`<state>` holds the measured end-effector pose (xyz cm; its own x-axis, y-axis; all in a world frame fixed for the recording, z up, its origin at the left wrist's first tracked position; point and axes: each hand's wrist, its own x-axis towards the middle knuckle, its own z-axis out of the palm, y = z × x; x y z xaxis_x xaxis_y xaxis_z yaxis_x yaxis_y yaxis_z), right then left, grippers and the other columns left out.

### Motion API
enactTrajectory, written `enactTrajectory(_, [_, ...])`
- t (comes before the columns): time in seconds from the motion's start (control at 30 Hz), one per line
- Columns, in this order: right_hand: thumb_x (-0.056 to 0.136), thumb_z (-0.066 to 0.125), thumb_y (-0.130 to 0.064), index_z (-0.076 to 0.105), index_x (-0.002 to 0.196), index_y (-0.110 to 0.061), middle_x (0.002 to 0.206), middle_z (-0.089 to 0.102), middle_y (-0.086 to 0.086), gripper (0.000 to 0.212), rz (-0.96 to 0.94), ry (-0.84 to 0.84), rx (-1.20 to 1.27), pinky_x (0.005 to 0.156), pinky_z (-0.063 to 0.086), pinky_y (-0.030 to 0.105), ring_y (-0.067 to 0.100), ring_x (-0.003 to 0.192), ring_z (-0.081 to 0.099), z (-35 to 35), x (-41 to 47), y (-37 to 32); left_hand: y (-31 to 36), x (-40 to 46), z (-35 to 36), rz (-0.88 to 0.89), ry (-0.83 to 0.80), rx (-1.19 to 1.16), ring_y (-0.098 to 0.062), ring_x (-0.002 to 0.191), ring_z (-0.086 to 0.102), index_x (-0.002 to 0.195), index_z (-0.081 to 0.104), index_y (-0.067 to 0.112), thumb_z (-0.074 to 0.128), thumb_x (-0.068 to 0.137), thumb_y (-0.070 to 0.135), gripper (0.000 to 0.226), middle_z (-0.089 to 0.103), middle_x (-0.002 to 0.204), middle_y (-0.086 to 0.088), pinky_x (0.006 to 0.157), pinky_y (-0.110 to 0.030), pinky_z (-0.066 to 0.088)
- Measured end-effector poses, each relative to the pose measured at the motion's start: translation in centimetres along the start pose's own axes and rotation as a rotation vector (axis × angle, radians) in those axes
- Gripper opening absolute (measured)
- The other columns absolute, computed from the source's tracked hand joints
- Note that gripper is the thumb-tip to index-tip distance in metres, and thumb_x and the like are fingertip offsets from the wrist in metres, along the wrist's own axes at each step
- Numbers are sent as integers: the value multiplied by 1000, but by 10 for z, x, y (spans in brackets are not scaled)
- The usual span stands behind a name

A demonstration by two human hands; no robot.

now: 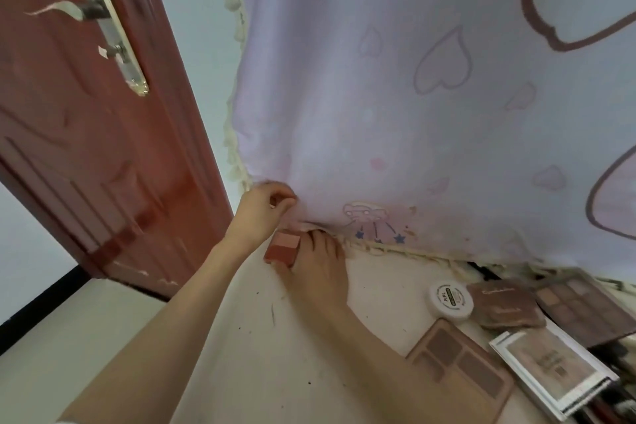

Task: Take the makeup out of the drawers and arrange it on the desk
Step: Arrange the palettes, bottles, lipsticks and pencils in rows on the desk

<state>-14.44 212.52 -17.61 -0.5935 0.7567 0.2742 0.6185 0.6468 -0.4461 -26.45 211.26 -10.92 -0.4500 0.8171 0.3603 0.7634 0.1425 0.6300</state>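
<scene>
Pinching the curtain, left grip; right grip holds blush palette beneath.

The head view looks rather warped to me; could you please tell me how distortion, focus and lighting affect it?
Head view: wide-angle distortion tilts the reddish-brown wooden door and bows the pale lilac heart-print curtain; lighting is soft and even, with no hard shadows or glare; detail is soft, so the print on the round white jar is barely legible; the left hand and right hand are slightly blurred.
</scene>
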Motion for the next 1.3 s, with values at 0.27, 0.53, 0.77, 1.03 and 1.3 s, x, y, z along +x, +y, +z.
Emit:
enactTrajectory(0.27, [87,46,-48,41,132,-14,134,46,3,57,-26,29,39,112,14,32,21,128,34,-2,-8,0,-9,-29,4,-164,180,-145,-7,93,57,115,58,12,52,91,11,25,59,112,2,73,-5,39])
enactTrajectory(0.53, [94,36,-37,33,139,-12,146,34,4,52,-86,-42,-32,116,6,34,18,138,22,-7,-19,3,-26,-74,6,-192,-3,-58,-2,108,51,128,54,20,38,95,11,37,59,110,17,86,-8,31])
enactTrajectory(0.77, [97,30,-39,24,145,-10,153,23,7,56,-57,-125,-68,116,2,36,19,143,14,-8,-22,0,-26,-85,13,-253,-77,13,-11,130,38,141,34,26,30,99,27,42,42,141,9,99,-23,26])
enactTrajectory(1.03, [100,21,-35,9,150,-11,158,2,5,56,-32,-326,-107,115,-10,37,17,145,-3,-34,-66,8,-2,-133,10,-287,2,216,-22,135,30,143,27,11,29,99,26,47,36,146,-7,111,-32,19])
enactTrajectory(1.3, [95,42,-34,39,139,-13,146,36,7,49,-42,-213,3,110,21,32,22,134,31,-115,-127,22,31,-205,17,-217,-208,579,-14,143,-5,148,5,19,15,98,39,55,0,157,2,114,-37,-7])
